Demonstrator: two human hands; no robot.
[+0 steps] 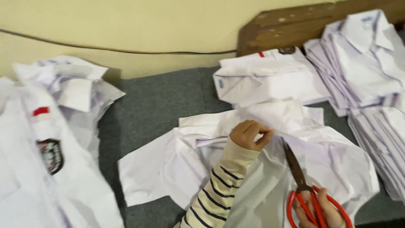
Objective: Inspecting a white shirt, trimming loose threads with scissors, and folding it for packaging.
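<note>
Grey felt covers the tabletop (156, 101) below a cream wall. At its middle lies a white shirt (270, 164); the left hand (249, 134) pinches its cloth, while the right hand (318, 209) grips red-handled scissors (306, 190), blades shut, resting on the shirt. Folded shirts (363, 55) are stacked right.

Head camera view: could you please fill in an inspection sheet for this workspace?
Surface: grey felt-like table top, partly bare.
Job's things: white shirt spread out; red-handled scissors, blades closed, lying over it.
Clutter: loose white shirts at left, folded shirt behind, shirt stacks at right.
Grippers: left hand pinches shirt fabric; right hand holds the scissors.
Cables: dark cable along the wall.
Surroundings: cream wall, worn wooden board.
</note>
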